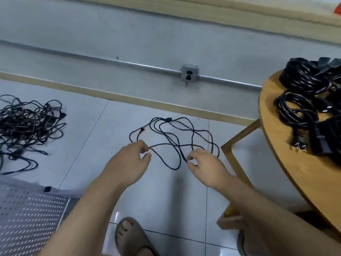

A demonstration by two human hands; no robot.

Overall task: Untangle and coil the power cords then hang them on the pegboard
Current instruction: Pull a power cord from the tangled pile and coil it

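Hands: left hand (129, 161) and right hand (206, 169), both bare.
Arms: forearms (96, 200) bare down to the frame edge.
Footwear: taupe open-toed slide sandal (135, 239), one broad strap, toes showing.

The pale glossy tiled floor (156, 191) carries a loose black power cord (173, 137) sprawled in open loops at the centre. At 9 o'clock a dense tangled pile of black cords (27, 124) lies on the tiles, well apart from it. A perforated metal pegboard (27, 218) lies flat at 8 o'clock. A sandalled foot (129, 237) stands at 6 o'clock. At 3 o'clock a round wooden table (287, 154) holds coiled black power cords (302, 78), with a pronged plug (299, 145) near its edge.
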